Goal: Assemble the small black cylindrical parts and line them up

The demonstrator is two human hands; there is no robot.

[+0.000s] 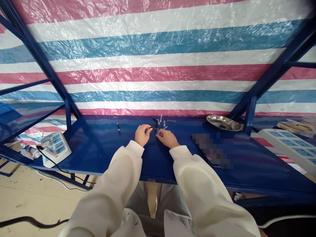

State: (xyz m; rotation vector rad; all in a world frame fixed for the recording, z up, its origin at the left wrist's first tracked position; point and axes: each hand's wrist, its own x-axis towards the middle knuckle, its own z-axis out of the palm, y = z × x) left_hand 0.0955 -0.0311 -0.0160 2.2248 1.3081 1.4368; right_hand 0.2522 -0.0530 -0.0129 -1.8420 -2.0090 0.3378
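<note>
My left hand (143,135) is over the middle of the blue table, thumb and fingers pinched on a thin black piece (154,128) that points to the right. Just right of it, my right hand (167,138) has its fingertips closed at that piece's end; what they hold is too small to make out. Beyond the fingers lie small black parts (156,122) and several clear tubes (161,118). A row of small shiny metal pieces (171,121) sits behind my right hand. Off to the left stands a small black-and-white cylinder (118,126).
An oval metal dish (224,123) rests at the back right. Nearer me is a dark, blurred-out phone-like slab (209,149). White power strips stand left (56,148) and right (288,144). A blue frame (249,110) and striped sheeting (158,72) bound the table (98,144).
</note>
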